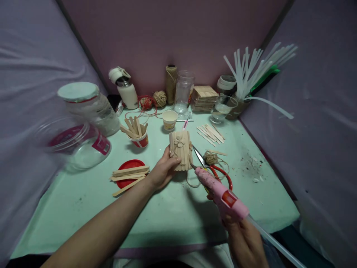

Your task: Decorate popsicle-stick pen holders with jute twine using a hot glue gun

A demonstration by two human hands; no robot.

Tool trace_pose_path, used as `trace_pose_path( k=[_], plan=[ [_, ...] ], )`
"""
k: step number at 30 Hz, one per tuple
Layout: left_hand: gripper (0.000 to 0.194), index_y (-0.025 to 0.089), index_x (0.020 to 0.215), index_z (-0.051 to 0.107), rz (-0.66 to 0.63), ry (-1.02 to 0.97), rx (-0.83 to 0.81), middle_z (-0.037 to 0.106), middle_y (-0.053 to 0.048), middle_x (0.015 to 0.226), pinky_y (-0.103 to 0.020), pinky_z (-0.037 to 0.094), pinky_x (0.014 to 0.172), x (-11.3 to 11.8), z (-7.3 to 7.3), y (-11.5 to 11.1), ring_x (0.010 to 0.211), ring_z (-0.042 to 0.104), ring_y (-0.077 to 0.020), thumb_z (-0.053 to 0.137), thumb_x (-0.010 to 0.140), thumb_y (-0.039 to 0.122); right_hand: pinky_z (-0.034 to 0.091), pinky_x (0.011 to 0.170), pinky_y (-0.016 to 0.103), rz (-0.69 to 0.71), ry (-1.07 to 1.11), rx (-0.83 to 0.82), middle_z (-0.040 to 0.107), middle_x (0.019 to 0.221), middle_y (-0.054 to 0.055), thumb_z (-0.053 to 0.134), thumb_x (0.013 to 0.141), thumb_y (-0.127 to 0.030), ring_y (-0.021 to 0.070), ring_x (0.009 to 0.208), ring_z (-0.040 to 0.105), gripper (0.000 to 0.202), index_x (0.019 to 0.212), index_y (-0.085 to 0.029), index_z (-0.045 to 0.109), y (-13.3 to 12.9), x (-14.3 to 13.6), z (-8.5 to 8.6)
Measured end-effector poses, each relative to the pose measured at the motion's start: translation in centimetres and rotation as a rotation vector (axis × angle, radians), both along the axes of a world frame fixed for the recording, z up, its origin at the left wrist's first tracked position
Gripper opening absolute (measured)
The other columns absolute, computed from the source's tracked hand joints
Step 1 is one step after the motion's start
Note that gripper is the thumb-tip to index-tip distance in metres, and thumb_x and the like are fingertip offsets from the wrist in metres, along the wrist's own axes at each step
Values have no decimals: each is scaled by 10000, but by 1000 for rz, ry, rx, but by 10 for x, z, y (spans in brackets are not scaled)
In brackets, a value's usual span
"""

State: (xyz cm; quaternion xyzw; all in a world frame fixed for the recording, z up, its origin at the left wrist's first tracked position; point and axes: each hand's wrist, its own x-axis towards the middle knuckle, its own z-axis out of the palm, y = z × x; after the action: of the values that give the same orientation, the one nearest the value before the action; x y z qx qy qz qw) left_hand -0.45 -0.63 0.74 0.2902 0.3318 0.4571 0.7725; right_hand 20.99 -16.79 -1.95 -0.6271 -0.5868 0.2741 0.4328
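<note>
Left hand [164, 169] closed round the lower left side of a small wooden box [184, 158], held up over the near middle of the tabletop [156, 217]. Right hand [244, 240] wrapped round the grip of a pink glue gun [223, 193], its nozzle at the box's lower right edge; contact or slight gap, cannot tell.

Progress: box walls stand, flat sticks side by side on the facing side. A wooden flower [179, 140] is already set there, and small shaped pieces show along the right edge. Far walls hidden, so their finish cannot be judged. Work looks well advanced, at the trimming stage by my reading; anything left is probably small decoration. Unused stock: loose sticks [131, 172] across a red lid [134, 162], thin strips [210, 134] farther right. Scissors [200, 157] lie open beside a twine ball [211, 158].

Containers: red-and-white cup [142, 141] full of upright sticks. Pale paper cup [169, 122] behind the box; no contents seen. Glass bowl [220, 113] holds something clear, perhaps water. Brown pot [237, 109] crammed with long white glue sticks [245, 76]. Tall clear jar [182, 91] at back, seemingly empty. Left: covered jar [93, 108], contents unclear; clear tub [102, 144] with pink label.
</note>
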Motion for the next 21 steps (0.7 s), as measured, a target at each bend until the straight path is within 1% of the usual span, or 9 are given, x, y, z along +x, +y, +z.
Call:
trace_pose_path(
  k=[2, 4, 9, 11, 13, 16, 19, 21],
  plan=[
    [737, 267, 1364, 484, -8, 6, 12, 672, -66, 1292, -374, 529, 901, 0, 0, 0, 1165, 641, -285, 787, 692, 267, 602, 690, 317, 24, -51, -23, 778, 1003, 85, 544, 982, -470, 242, 827, 722, 394, 1252, -230, 701, 0, 2, -5],
    [740, 269, 1376, 476, -10, 3, 21, 666, -68, 1310, -383, 528, 918, -1, 0, 0, 1179, 636, -288, 780, 702, 267, 599, 678, 315, 27, -89, -24, 779, 976, 78, 545, 981, -471, 234, 777, 713, 398, 1261, -231, 696, 2, 1, -4],
    [754, 263, 1376, 467, -20, 7, 17, 668, -72, 1310, -391, 532, 916, -1, 1, -1, 1174, 640, -292, 787, 694, 262, 588, 656, 306, 21, -92, 57, 766, 919, 77, 475, 1010, -465, 219, 717, 688, 394, 1213, -224, 711, 13, -12, 17],
    [745, 263, 1365, 473, -18, 11, 9, 673, -70, 1300, -389, 534, 911, -1, 2, -1, 1167, 644, -291, 788, 690, 259, 581, 631, 302, 10, -84, 56, 753, 858, 63, 479, 1007, -469, 209, 664, 666, 391, 1200, -222, 713, 16, -16, 24],
    [723, 260, 1350, 488, -11, 10, 9, 677, -70, 1289, -388, 531, 922, -1, 3, -1, 1170, 644, -289, 787, 692, 256, 577, 614, 311, -10, -71, 38, 728, 771, 50, 495, 996, -484, 215, 634, 653, 392, 1175, -221, 723, 17, -17, 27],
    [718, 263, 1348, 501, -9, 6, 14, 683, -67, 1272, -387, 524, 941, 0, 3, -2, 1180, 639, -288, 789, 691, 249, 572, 600, 326, -34, -46, 27, 695, 696, 45, 513, 979, -514, 232, 623, 646, 391, 1104, -227, 745, 17, -18, 28],
    [735, 267, 1370, 493, -16, 4, 13, 686, -66, 1264, -399, 519, 957, 0, 3, -1, 1179, 639, -288, 785, 696, 249, 573, 613, 334, -46, -36, 20, 700, 709, 50, 510, 977, -520, 236, 633, 646, 391, 1077, -229, 751, 16, -18, 26],
    [745, 263, 1380, 482, -17, 2, 10, 685, -69, 1266, -406, 518, 964, 0, 3, -1, 1178, 640, -290, 783, 699, 248, 575, 633, 338, -38, -37, 14, 701, 713, 50, 506, 980, -513, 237, 637, 644, 392, 1092, -227, 750, 15, -18, 25]
  ],
)
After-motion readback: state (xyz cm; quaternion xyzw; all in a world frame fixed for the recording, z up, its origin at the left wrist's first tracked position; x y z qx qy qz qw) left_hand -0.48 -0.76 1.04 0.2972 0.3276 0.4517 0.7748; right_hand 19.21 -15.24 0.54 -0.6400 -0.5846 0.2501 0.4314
